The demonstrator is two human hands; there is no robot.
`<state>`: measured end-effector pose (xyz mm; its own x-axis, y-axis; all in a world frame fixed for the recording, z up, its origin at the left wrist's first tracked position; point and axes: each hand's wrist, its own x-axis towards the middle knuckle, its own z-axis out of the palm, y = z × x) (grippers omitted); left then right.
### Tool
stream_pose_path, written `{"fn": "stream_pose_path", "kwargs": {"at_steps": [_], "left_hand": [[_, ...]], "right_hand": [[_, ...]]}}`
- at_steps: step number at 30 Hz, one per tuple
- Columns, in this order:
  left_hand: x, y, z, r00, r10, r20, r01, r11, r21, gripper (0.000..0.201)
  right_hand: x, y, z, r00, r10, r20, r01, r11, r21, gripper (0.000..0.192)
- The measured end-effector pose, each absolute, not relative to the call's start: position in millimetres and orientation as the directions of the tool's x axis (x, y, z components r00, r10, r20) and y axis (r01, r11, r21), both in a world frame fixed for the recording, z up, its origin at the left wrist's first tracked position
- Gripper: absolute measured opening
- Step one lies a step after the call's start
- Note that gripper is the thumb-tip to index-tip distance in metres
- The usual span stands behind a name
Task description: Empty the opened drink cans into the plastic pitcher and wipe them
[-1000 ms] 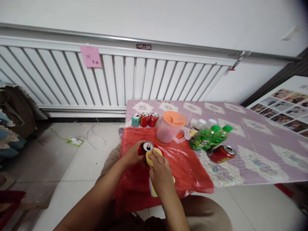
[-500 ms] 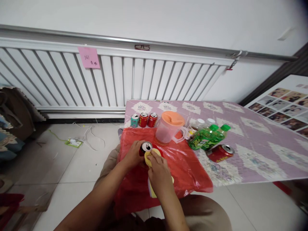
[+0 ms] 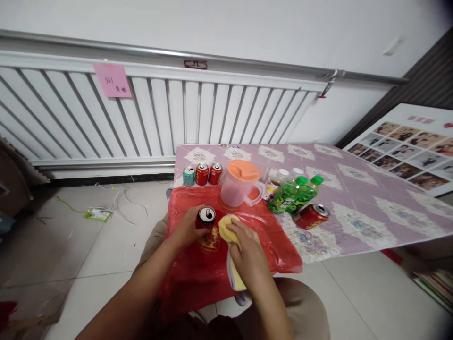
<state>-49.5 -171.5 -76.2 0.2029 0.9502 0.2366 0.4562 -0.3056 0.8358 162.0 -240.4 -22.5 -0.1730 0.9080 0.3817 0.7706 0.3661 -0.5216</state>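
Note:
My left hand [image 3: 186, 228] is wrapped around an upright red drink can [image 3: 205, 218] that stands on a red plastic bag [image 3: 279, 250] spread over the near corner of the table. My right hand [image 3: 248, 251] grips a yellow cloth [image 3: 227, 226], whose bunched end sits just to the right of the can, close to its side. The rest of the cloth hangs down under my right palm.
A clear jug with an orange lid [image 3: 239, 182], three small cans [image 3: 202, 174], two green bottles [image 3: 292, 194], white-capped bottles [image 3: 283, 175] and a tipped red can [image 3: 311, 216] stand on the purple patterned tablecloth [image 3: 357, 208]. A white radiator [image 3: 159, 118] lines the wall; cables and a power strip [image 3: 97, 215] lie on the floor.
My right hand and the cloth have slid off the can's top to its right side. The can's lid is now uncovered. The view shifted slightly to the right.

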Motion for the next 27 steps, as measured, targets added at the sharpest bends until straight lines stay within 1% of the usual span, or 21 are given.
{"fn": "stream_pose_path", "kwargs": {"at_steps": [2,4,9,11,13,16,22,25,27], "left_hand": [[-49.5,-171.5,-76.3,0.2,0.952,0.231,0.465,-0.3,0.833,0.073],[-49.2,-170.8,-77.9,0.2,0.95,0.241,0.464,-0.308,0.83,0.074],[-48.8,-168.0,-84.5,0.189,0.944,0.271,0.447,-0.328,0.832,0.071],[-49.1,-167.7,-85.5,0.188,0.94,0.285,0.452,-0.341,0.824,0.069],[-49.5,-167.8,-84.8,0.188,0.937,0.295,0.466,-0.349,0.813,0.068],[-49.9,-168.3,-80.8,0.188,0.94,0.283,0.483,-0.34,0.807,0.068],[-43.4,-170.5,-74.8,0.133,0.961,0.241,0.462,-0.275,0.843,0.065],[-39.9,-172.1,-77.1,0.119,0.961,0.249,0.456,-0.276,0.846,0.06],[-41.2,-172.8,-79.5,0.128,0.958,0.258,0.458,-0.288,0.841,0.064]], "right_hand": [[163.1,-230.2,-23.5,-0.159,0.912,0.379,0.783,0.351,-0.514,0.047],[156.3,-221.4,-22.6,-0.145,0.927,0.347,0.797,0.317,-0.514,0.048],[130.5,-216.8,-23.0,-0.175,0.976,0.129,0.849,0.216,-0.481,0.055],[126.3,-221.5,-27.0,-0.2,0.978,0.052,0.869,0.201,-0.452,0.055],[127.0,-227.1,-31.1,-0.235,0.972,0.003,0.877,0.214,-0.429,0.054],[133.7,-233.5,-33.0,-0.242,0.97,0.016,0.871,0.224,-0.437,0.055],[136.6,-234.4,-28.6,-0.108,0.977,0.185,0.849,0.187,-0.494,0.058],[126.8,-234.2,-34.0,-0.126,0.976,0.176,0.843,0.199,-0.5,0.056],[122.2,-235.1,-40.0,-0.162,0.976,0.145,0.846,0.213,-0.489,0.055]]}}
